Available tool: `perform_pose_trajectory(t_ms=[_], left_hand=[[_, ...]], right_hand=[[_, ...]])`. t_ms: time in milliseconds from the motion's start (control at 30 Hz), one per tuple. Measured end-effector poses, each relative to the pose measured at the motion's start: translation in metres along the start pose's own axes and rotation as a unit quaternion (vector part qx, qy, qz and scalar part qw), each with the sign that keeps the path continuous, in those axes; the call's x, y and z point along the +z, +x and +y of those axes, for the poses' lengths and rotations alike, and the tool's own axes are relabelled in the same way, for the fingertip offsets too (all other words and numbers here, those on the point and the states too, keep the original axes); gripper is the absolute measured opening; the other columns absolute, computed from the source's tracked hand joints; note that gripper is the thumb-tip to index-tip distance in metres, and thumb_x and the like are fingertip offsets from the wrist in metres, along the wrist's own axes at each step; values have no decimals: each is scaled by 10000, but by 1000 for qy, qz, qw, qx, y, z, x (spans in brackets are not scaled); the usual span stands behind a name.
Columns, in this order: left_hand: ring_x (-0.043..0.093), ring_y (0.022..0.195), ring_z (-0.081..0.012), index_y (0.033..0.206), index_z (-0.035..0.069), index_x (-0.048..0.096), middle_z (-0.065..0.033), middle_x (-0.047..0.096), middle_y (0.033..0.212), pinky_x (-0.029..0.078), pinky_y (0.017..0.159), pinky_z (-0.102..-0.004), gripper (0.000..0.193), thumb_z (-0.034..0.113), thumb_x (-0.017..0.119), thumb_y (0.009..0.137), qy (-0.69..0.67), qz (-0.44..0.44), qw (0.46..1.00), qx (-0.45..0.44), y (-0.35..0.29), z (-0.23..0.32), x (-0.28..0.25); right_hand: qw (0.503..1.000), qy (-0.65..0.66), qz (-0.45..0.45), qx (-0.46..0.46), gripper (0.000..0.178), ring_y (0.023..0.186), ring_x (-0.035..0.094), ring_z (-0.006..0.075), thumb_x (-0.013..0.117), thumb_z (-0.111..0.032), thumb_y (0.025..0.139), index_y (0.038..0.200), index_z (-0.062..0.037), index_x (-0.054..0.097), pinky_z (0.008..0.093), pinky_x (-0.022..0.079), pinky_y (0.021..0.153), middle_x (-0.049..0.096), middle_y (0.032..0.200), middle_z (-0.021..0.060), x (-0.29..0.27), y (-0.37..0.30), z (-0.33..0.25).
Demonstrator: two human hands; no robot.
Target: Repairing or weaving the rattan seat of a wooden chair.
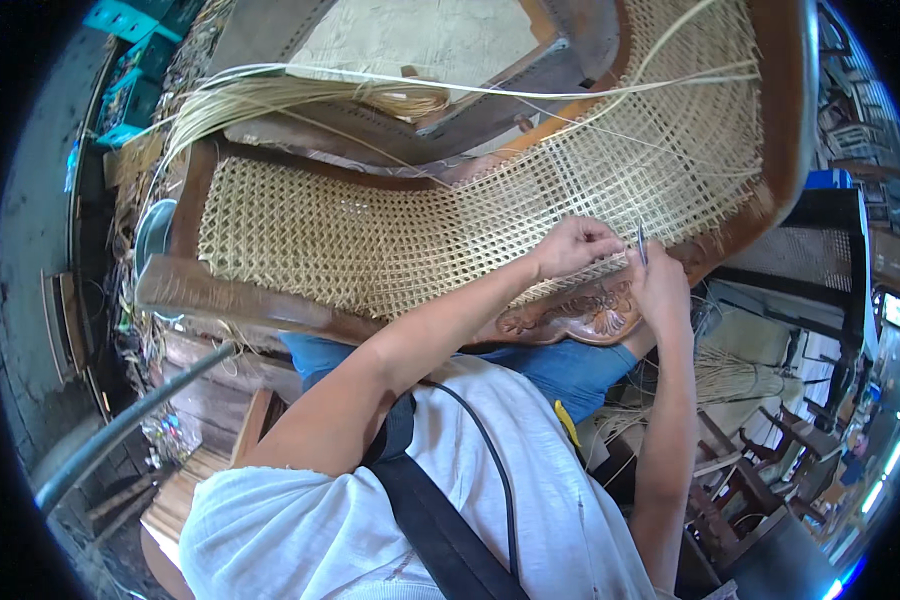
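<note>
A curved wooden chair frame with a woven cane panel [400,235] lies across my lap, its open weave filling the frame. My left hand [575,246] rests over the panel near its front edge, fingers bent together in a pinch; what they hold, if anything, is too small to make out. Close beside it, my right hand [660,283] is closed round a thin pointed metal tool [641,240], which stands upright at the panel's edge. Below both hands is the carved wooden rail [590,312] of the frame. Loose cane strands [660,82] cross the panel's far right part.
A bundle of cane strands [260,100] lies over the frame's far left side. Behind it is another wooden frame [490,95]. A metal pipe [135,425] slants at the left. Teal crates [130,85] stand far left; wooden chair parts [770,455] crowd the right.
</note>
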State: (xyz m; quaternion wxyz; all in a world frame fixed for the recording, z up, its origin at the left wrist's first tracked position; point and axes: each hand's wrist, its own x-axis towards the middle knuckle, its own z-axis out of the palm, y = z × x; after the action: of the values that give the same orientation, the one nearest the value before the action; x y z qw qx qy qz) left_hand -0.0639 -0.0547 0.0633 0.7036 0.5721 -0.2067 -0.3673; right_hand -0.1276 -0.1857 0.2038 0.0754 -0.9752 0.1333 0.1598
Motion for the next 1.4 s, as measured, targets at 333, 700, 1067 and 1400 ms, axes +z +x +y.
perform_pose_trajectory(t_ms=[333, 700, 1067, 1400], left_hand=[[515, 629, -104, 851, 7, 697, -40, 603, 697, 462, 594, -290, 238, 241, 711, 884, 174, 108, 979, 15, 1, -35, -54], [583, 677, -153, 770, 17, 646, -75, 626, 757, 496, 648, -320, 189, 188, 672, 845, 170, 131, 976, 36, 1, -40, -54], [620, 899, -264, 895, 54, 691, -123, 655, 916, 506, 809, -393, 168, 220, 665, 881, 278, 41, 953, 112, 6, -33, -49], [640, 882, -303, 907, 45, 711, -147, 675, 923, 522, 799, -386, 184, 223, 692, 865, 276, 136, 947, 88, -7, -34, -32]], right_hand=[[993, -90, -73, -5, 217, 881, 680, 387, 508, -124, 871, 971, 25, 630, 474, 531, 806, 692, 905, 232, 50, 18, -29], [996, -82, -42, 6, 214, 893, 671, 396, 536, -121, 856, 909, 38, 668, 473, 523, 819, 680, 900, 255, 60, 31, -38], [994, 45, -93, 43, 230, 948, 645, 434, 616, -157, 834, 979, 9, 681, 492, 507, 845, 661, 953, 295, 52, 46, -24], [994, -51, -42, 93, 264, 899, 692, 379, 631, -160, 867, 1035, 44, 627, 469, 544, 794, 692, 929, 244, 70, 36, -37]])
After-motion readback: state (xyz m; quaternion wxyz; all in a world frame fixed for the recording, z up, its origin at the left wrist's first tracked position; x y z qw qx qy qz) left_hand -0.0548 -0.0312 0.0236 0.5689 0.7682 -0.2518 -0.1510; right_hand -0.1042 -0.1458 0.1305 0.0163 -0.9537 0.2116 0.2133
